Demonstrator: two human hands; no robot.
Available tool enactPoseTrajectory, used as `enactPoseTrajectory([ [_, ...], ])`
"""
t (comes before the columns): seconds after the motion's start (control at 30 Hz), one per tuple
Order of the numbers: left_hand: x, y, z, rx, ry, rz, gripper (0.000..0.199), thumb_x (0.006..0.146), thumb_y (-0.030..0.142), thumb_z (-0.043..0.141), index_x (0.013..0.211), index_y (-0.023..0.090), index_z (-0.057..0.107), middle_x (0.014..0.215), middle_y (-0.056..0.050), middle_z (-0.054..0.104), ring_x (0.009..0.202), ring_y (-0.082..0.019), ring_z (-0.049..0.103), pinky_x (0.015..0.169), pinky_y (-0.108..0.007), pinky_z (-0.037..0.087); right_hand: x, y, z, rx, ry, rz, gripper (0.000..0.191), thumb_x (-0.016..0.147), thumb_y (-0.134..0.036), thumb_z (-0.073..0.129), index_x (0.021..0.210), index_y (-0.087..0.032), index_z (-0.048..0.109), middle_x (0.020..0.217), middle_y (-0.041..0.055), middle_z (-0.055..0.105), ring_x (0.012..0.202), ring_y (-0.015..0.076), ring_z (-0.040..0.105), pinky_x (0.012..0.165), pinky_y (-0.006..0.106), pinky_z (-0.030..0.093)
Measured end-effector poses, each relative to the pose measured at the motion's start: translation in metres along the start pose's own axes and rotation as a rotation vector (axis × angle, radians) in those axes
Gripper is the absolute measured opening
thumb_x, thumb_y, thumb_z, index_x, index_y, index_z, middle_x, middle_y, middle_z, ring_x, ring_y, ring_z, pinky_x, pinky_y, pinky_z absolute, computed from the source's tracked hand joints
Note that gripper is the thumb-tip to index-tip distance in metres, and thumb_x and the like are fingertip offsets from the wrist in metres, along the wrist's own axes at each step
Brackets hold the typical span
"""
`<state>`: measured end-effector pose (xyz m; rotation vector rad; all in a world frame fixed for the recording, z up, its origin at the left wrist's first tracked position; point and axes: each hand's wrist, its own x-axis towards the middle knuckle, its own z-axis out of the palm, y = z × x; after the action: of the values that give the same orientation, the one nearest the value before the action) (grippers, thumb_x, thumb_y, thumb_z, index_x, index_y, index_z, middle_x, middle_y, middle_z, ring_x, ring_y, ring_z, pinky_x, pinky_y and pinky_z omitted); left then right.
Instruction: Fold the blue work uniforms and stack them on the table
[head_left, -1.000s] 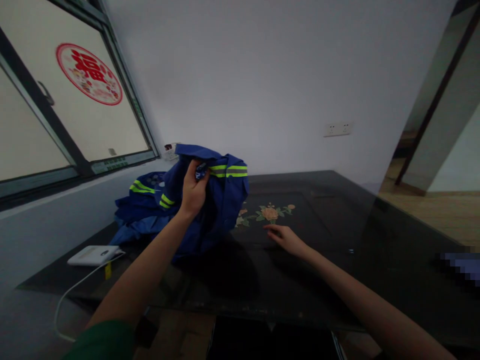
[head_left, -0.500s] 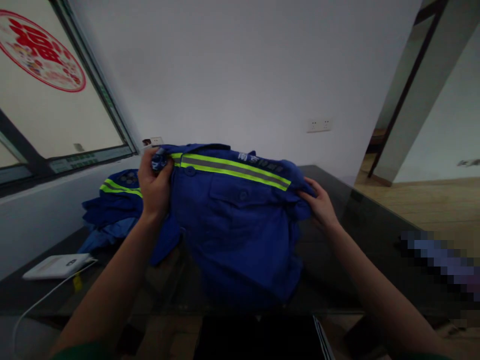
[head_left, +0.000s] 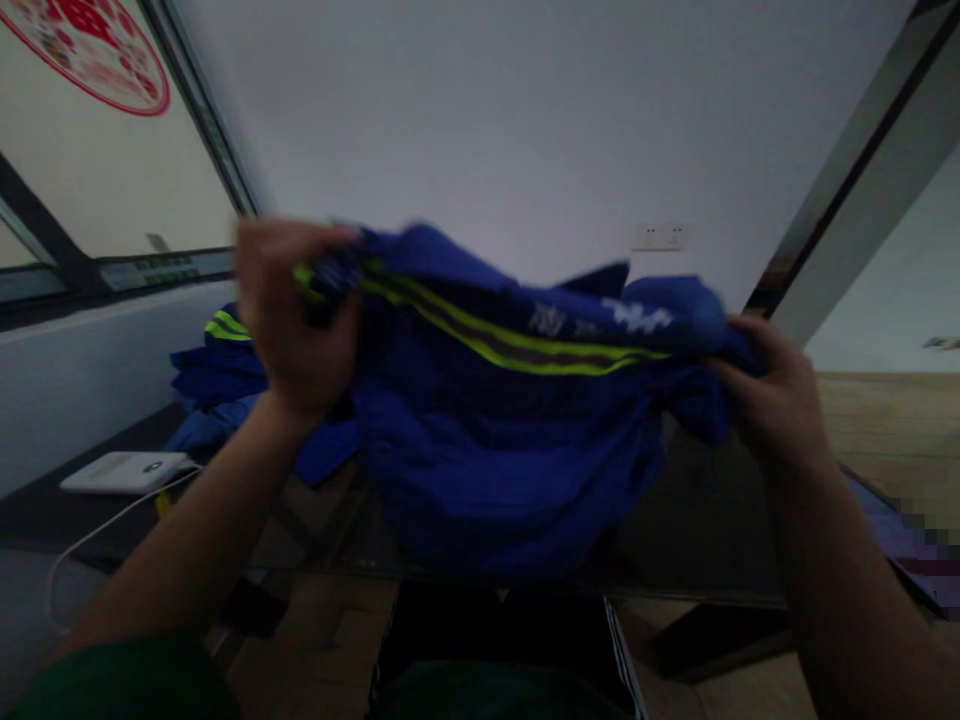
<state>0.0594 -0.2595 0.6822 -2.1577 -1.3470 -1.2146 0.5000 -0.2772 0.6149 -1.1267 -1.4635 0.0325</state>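
Observation:
A blue work jacket point(head_left: 495, 430) with a yellow-green and grey reflective stripe hangs between my two hands, over the dark table. White lettering shows above the stripe, and motion blurs the cloth. My left hand point(head_left: 296, 310) grips a bunched part at its upper left, fingers curled round the fabric. At the upper right, my right hand point(head_left: 780, 390) pinches the cloth between thumb and fingers. The jacket's lower part sags towards the front edge of the table.
More blue clothing point(head_left: 217, 375) with a reflective stripe lies in a heap at the left. Nearer stands a white flat device point(head_left: 127, 472) with a white cable point(head_left: 112, 530). The dark table point(head_left: 720, 530) meets a white wall with a socket point(head_left: 660, 237). A window is at the left.
Both hands have moved apart and nearer, the left one upward, stretching the jacket's top edge wider. The jacket has come closer and its stripe now sags in a curve. The view has shifted.

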Motion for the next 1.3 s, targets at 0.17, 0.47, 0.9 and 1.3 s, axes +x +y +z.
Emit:
enactPoseTrajectory([
  [0.17,-0.079,0.001,0.071,-0.233,-0.673,0.326,0.044,0.091,0.039,0.053,0.133,0.029,0.052,0.126,-0.006,0.060,0.115,-0.022,0.058,0.097,-0.036,0.049,-0.042,0.103,-0.013,-0.431,-0.797,0.175,0.043,0.068,-0.034,0.061,0.108,-0.021,0.067,0.113,0.0097,0.069,0.103,0.0301,0.066,0.094,0.044,0.051],
  [0.47,-0.102,-0.085,0.101,-0.381,-0.554,-0.378,0.050,0.085,0.055,0.042,0.115,0.018,0.060,0.110,-0.011,0.069,0.103,-0.027,0.064,0.093,-0.042,0.049,-0.029,0.088,0.004,-0.544,-0.567,-0.004,0.039,0.085,-0.042,0.047,0.111,-0.021,0.066,0.113,0.0101,0.069,0.105,0.0280,0.063,0.095,0.044,0.049],
  [0.9,-0.118,-0.066,0.126,-0.422,-0.683,-0.272,0.029,0.085,0.040,0.045,0.097,0.020,0.062,0.101,-0.008,0.071,0.097,-0.026,0.064,0.086,-0.035,0.050,-0.037,0.123,0.112,-0.684,-0.831,0.122,0.035,0.086,-0.037,0.059,0.116,-0.021,0.065,0.115,0.0111,0.067,0.103,0.0252,0.064,0.086,0.034,0.050],
  [1.3,-0.042,-0.081,0.004,-0.261,0.128,-0.333,0.027,0.086,0.045,0.052,0.087,0.019,0.059,0.074,0.002,0.059,0.068,-0.013,0.053,0.065,-0.024,0.042,-0.031,0.138,0.027,-0.523,-0.417,0.142,0.025,0.077,-0.036,0.053,0.093,-0.021,0.065,0.091,0.0079,0.071,0.084,0.0260,0.066,0.077,0.038,0.050],
])
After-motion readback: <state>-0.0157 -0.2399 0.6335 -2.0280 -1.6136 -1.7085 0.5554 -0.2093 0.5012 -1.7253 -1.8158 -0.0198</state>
